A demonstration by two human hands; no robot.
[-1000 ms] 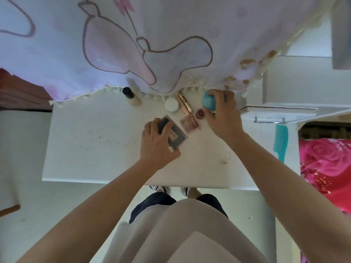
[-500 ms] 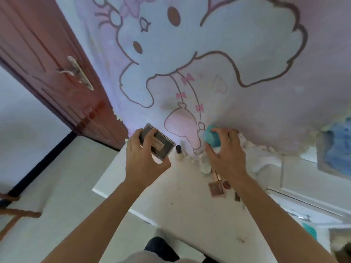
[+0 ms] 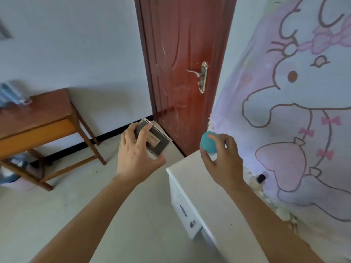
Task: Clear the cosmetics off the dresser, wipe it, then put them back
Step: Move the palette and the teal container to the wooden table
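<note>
Pale floor tiles (image 3: 95,215) run beneath both forearms, and the corner of the white dresser (image 3: 199,186) juts in at lower right, drawer front facing the floor. The left hand (image 3: 135,158) is raised over the tiles, off the dresser, with fingers and thumb clamped round a flat grey cosmetics case (image 3: 158,144). The right hand (image 3: 224,164) hangs above the dresser's far corner, fingers curled round a teal round item (image 3: 209,142), perhaps a sponge or a lidded jar; blur hides which. Further back on the dresser a small dark-capped bottle (image 3: 261,177) stands against the cartoon-printed cloth (image 3: 294,111). Beyond the hands is a red-brown door (image 3: 182,54) with a brass lever handle (image 3: 201,75), and a wooden table (image 3: 38,114) stands by the left wall.
</note>
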